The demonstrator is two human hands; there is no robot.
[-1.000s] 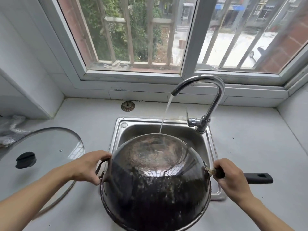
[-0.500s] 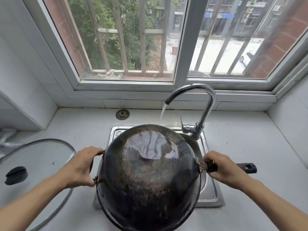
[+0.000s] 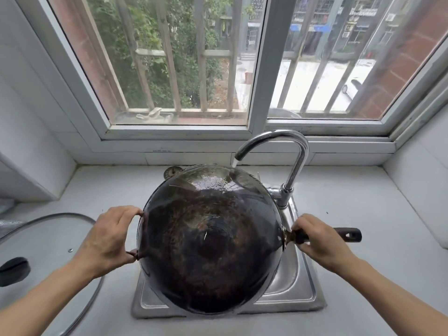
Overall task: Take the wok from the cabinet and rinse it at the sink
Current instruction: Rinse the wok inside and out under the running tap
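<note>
Both hands grasp the wok (image 3: 211,241), which is held upside down over the sink (image 3: 294,284) with its dark, stained underside facing up. The left hand (image 3: 106,238) curls round the small loop handle (image 3: 141,238) on the wok's left rim, fingers wrapped over it. The right hand (image 3: 320,241) clenches the long handle (image 3: 346,235) close to where it joins the rim; the handle's dark end, with a hanging hole, sticks out past the knuckles to the right.

Outside the left hand, a glass lid (image 3: 48,238) with a black knob lies flat on the counter (image 3: 363,202), near but apart from the wok.

Beyond the grips, the wok's far rim sits under the tap (image 3: 288,151), whose spout curves over from the right. Water (image 3: 234,163) runs from the spout onto the far side of the wok, where the metal is wet and shining. A small round disc (image 3: 171,171) peeks out on the counter behind the far rim. Farther still is the window (image 3: 261,69) with bars outside.
</note>
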